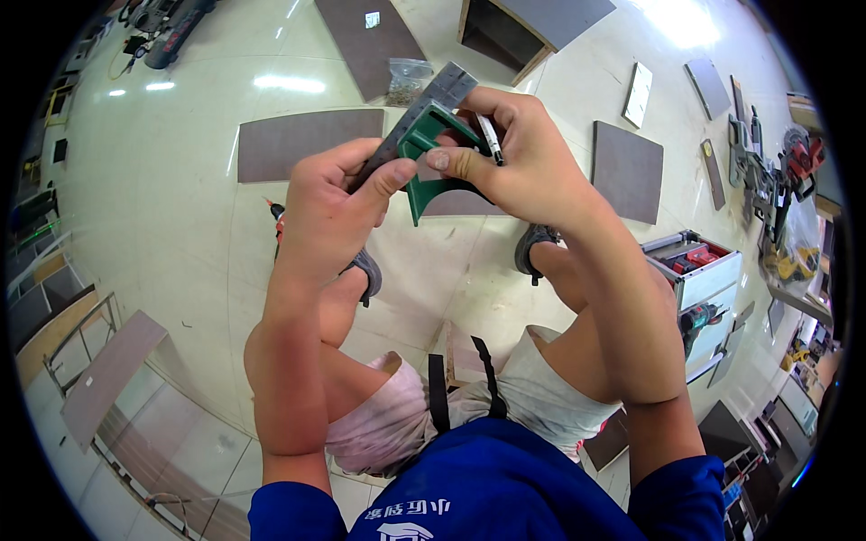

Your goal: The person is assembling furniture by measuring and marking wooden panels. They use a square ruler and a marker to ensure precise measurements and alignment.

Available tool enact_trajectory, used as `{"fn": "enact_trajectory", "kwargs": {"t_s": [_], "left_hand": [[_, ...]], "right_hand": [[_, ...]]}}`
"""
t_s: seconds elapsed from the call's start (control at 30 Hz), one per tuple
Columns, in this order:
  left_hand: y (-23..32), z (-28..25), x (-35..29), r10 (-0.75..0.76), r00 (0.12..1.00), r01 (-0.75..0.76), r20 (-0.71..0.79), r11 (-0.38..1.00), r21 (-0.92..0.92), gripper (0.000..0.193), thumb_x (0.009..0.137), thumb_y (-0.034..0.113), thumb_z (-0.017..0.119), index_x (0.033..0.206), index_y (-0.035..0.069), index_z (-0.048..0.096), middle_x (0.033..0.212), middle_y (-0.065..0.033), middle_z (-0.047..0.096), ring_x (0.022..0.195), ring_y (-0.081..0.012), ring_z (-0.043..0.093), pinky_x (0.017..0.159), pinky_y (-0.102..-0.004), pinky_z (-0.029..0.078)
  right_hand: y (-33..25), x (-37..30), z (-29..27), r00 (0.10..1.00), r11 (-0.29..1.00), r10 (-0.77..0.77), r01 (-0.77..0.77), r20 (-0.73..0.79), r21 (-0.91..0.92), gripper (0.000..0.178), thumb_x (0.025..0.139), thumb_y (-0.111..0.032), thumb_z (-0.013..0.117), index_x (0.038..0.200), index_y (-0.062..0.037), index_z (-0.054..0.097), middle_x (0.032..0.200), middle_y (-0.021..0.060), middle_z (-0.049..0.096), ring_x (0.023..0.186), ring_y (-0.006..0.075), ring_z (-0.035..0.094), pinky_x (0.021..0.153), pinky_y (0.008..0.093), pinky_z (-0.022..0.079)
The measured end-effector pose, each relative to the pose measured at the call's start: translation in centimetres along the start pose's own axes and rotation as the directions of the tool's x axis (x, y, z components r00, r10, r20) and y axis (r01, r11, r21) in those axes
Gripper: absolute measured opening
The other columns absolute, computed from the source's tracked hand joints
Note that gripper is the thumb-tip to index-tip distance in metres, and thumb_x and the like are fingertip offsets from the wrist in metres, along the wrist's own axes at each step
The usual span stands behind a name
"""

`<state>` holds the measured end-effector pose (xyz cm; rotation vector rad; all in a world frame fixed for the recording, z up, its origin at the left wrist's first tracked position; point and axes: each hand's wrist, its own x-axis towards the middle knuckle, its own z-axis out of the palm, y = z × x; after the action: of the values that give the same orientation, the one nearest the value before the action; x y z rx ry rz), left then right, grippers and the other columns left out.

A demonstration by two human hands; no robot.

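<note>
My left hand (327, 200) is closed on a flat grey metal strip with small marks, like a steel ruler (444, 87), which slants up to the right. Against its right side lies a green angled bracket-like piece (419, 197), gripped by my right hand (541, 167) with the thumb on its face. Between the fingers of that same hand sits a white and black pen (490, 138). My left thumb touches the edge of the green piece. Whether the strip and the green piece are joined, I cannot tell. Both hands are held above the floor, in front of my knees.
Brown-grey boards (311, 144) lie around on the pale tiled floor, with another board (629, 171) to the right. Beyond my hands are a plastic bag of small parts (408, 79) and an open box-shaped cabinet (505, 41). A tool case (713, 293) stands beside my right knee.
</note>
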<state>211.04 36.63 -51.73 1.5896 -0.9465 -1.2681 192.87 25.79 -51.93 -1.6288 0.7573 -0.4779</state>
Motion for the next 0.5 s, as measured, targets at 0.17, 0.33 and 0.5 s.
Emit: {"fn": "enact_trajectory", "kwargs": {"t_s": [0.17, 0.33, 0.5], "left_hand": [[-0.3, 0.7, -0.2, -0.019, 1.000, 0.018, -0.013, 0.998, -0.058, 0.024, 0.091, 0.022, 0.074, 0.092, -0.001, 0.069, 0.062, 0.0067, 0.049, 0.055, -0.0022, 0.038, 0.048, -0.0221, 0.028], [-0.6, 0.8, -0.2, -0.006, 0.999, 0.006, -0.050, 1.000, -0.007, 0.025, 0.092, 0.024, 0.073, 0.097, -0.001, 0.068, 0.068, 0.0038, 0.057, 0.057, -0.0041, 0.047, 0.052, -0.0214, 0.035], [-2.0, 1.0, 0.2, 0.041, 0.999, -0.042, -0.028, 0.998, -0.049, 0.027, 0.098, 0.025, 0.064, 0.108, 0.000, 0.063, 0.080, -0.0024, 0.066, 0.065, -0.0074, 0.057, 0.060, -0.0225, 0.043]], "right_hand": [[0.3, 0.3, -0.6, 0.998, 0.996, 0.031, -0.037, 0.062, 0.087, 0.022, 0.083, -0.013, 0.077, 0.096, 0.0003, 0.065, 0.080, 0.0001, 0.062, 0.076, 0.0089, 0.053, 0.072, 0.0265, 0.046], [0.8, 0.9, -0.7, 0.998, 0.997, -0.032, 0.035, 0.051, -0.073, 0.025, 0.084, -0.017, 0.079, 0.095, -0.0005, 0.065, 0.079, 0.0010, 0.063, 0.075, 0.0087, 0.054, 0.071, 0.0277, 0.047], [1.0, 1.7, -1.4, 0.993, 0.970, -0.118, 0.116, 0.004, -0.216, 0.026, 0.085, -0.018, 0.079, 0.097, -0.0009, 0.064, 0.078, 0.0018, 0.063, 0.076, 0.0099, 0.054, 0.074, 0.0284, 0.047]]}}
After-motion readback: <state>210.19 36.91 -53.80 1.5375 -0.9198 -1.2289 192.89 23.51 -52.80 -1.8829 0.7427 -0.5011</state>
